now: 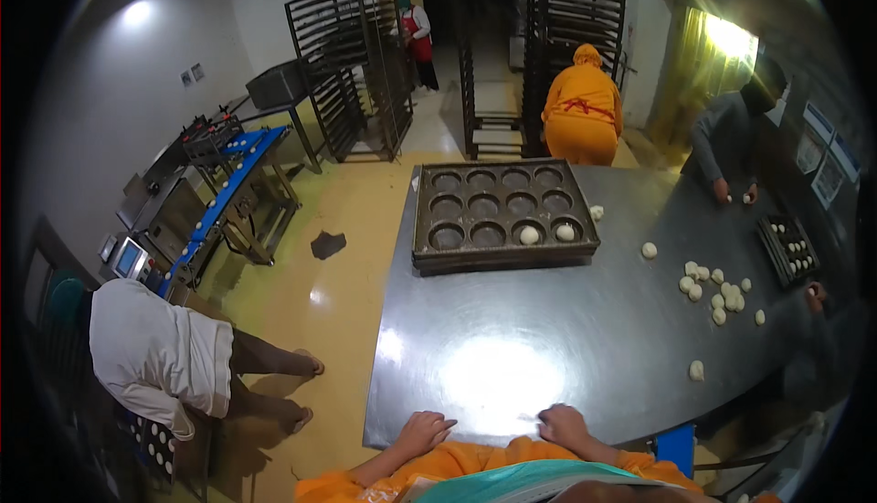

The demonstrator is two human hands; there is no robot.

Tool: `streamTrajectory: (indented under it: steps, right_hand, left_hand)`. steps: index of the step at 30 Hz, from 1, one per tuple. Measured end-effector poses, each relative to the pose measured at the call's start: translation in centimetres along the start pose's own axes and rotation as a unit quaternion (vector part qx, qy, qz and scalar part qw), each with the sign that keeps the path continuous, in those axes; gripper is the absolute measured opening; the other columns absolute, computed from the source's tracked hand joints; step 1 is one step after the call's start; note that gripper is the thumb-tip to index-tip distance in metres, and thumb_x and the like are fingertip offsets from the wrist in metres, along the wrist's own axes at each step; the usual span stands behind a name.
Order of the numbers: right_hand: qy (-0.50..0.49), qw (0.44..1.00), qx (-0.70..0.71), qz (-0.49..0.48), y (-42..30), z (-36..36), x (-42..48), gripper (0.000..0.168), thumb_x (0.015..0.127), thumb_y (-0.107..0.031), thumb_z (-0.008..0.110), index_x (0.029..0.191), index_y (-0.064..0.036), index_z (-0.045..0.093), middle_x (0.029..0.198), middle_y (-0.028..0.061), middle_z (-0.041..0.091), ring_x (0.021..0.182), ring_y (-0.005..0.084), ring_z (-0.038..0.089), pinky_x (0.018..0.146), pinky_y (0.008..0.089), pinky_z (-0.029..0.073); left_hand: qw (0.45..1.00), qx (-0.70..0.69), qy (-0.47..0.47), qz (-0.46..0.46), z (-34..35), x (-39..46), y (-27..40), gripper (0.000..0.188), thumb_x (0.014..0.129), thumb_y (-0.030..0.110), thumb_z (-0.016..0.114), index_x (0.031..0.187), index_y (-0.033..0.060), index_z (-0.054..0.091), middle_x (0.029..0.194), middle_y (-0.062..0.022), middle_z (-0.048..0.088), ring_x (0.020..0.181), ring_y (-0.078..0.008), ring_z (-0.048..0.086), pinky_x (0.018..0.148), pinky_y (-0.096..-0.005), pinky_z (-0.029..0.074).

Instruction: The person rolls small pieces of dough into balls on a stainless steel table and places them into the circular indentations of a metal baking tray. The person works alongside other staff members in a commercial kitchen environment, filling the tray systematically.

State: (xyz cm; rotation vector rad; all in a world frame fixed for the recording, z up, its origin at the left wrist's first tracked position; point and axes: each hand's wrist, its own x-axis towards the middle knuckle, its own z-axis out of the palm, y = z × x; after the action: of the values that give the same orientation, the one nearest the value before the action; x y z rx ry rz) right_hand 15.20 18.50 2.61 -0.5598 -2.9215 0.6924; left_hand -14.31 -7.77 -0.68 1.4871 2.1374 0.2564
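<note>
My left hand [425,432] rests at the near edge of a stainless steel table [479,325], fingers loosely bent and partly spread, with nothing seen in it. Across a bright glare patch, my right hand [564,425] is at the same edge with its fingers curled. Whether anything lies under those fingers is hidden. Ahead of both hands stands a stack of dark baking pans with round cups [503,222]. Its front row carries one dough ball [529,235] and, at the right corner, another dough ball [565,232]. A lone dough ball [696,370] lies to the right of my right hand.
Several dough balls [726,297] are scattered on the table's right side, near a smaller filled pan [788,249]. Co-workers' hands [734,191] handle dough there. A person in orange [582,112] bends beyond the table. Left are a blue conveyor [226,191] and a person in white [157,349].
</note>
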Motion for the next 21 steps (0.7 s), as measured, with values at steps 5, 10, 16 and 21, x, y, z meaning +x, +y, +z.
streamTrajectory:
  steps: [5,10,16,21]
  right_hand:
    - [0.257,0.946,-0.045,0.192,6.1,-1.0,6.9,0.047,0.069,-0.034,0.079,0.109,-0.012,0.069,0.117,0.0117,0.055,0.119,0.0325,0.047,0.104,0.0528,0.032]
    - [0.164,0.965,0.121,0.166,-0.1,1.2,12.4,0.052,0.070,-0.033,0.079,0.116,-0.010,0.069,0.093,0.0089,0.069,0.085,0.0293,0.064,0.079,0.0401,0.052]
    - [0.118,0.984,0.130,0.026,1.5,-0.3,1.7,0.021,0.079,-0.013,0.071,0.100,-0.013,0.076,0.098,0.0101,0.072,0.095,0.0316,0.064,0.088,0.0460,0.048]
    - [0.225,0.968,-0.017,0.111,6.8,-1.5,9.8,0.040,0.067,-0.032,0.080,0.100,-0.012,0.069,0.106,0.0101,0.060,0.109,0.0308,0.054,0.098,0.0490,0.038]
  left_hand:
    - [0.965,0.068,0.236,-0.094,-4.7,4.7,-2.1,0.083,0.076,0.066,0.073,0.145,0.0218,0.058,0.165,-0.0102,0.030,0.155,-0.0367,0.019,0.116,-0.0758,0.000]
    - [0.958,-0.082,0.261,-0.090,-1.7,13.6,4.6,0.067,0.084,0.056,0.072,0.138,0.0174,0.062,0.153,-0.0107,0.049,0.151,-0.0363,0.030,0.124,-0.0608,0.011]
    - [0.970,-0.070,0.115,0.201,1.8,6.2,-0.4,0.030,0.083,0.041,0.080,0.109,0.0266,0.075,0.125,0.0036,0.070,0.132,-0.0230,0.057,0.115,-0.0554,0.034]
    - [0.969,-0.007,0.237,0.067,-4.4,12.5,0.4,0.029,0.077,0.042,0.079,0.100,0.0253,0.078,0.130,0.0033,0.067,0.137,-0.0251,0.049,0.120,-0.0608,0.021]
